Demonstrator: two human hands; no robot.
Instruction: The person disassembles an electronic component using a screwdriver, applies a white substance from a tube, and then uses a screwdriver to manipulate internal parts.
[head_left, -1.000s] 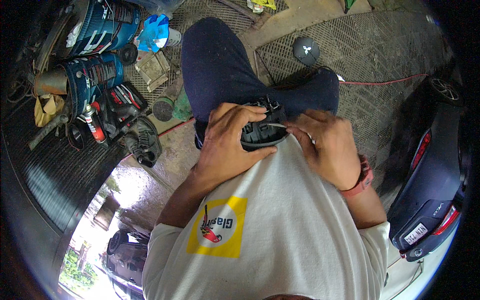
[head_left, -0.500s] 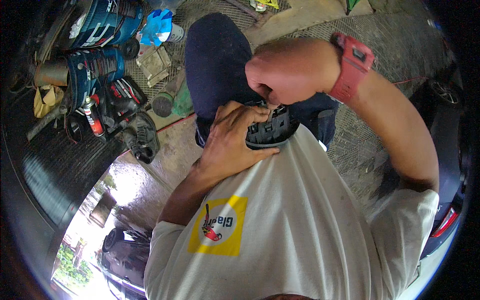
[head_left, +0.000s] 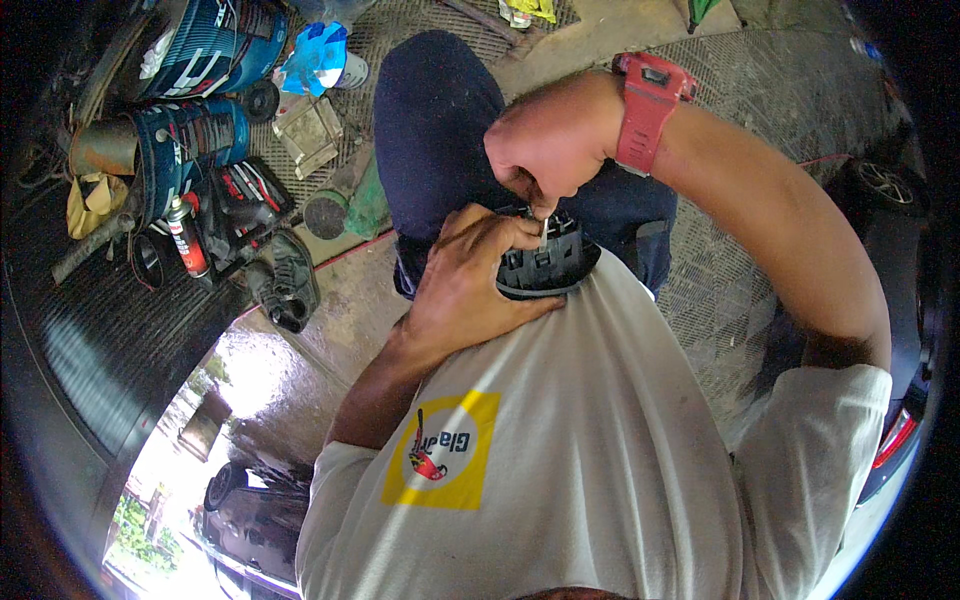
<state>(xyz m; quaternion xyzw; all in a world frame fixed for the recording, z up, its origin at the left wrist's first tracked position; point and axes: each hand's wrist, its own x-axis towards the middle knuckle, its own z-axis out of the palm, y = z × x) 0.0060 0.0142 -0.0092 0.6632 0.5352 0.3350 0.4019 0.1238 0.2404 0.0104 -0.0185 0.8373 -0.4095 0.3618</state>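
A black plastic housing (head_left: 550,262) with slots and tabs rests in my lap against my light T-shirt. My left hand (head_left: 462,280) grips it from the left, thumb along the near rim and fingers curled over the far side. My right hand (head_left: 550,145) is above it, wrist bent, pinching a thin light-coloured strip or tool (head_left: 545,230) that points down into the housing's top. The far end of that strip is too small to make out.
Around my legs (head_left: 430,110): blue drums (head_left: 200,140), a spray can (head_left: 188,238), dark shoes (head_left: 285,280), a wooden block (head_left: 305,130), and a red cable (head_left: 815,161) on grated flooring (head_left: 710,260). A dark car (head_left: 885,440) stands at the right, another vehicle (head_left: 250,520) at lower left.
My right hand has swung from the housing's right side to above it, the arm now arched over from the right. My left hand stays on the housing with little movement.
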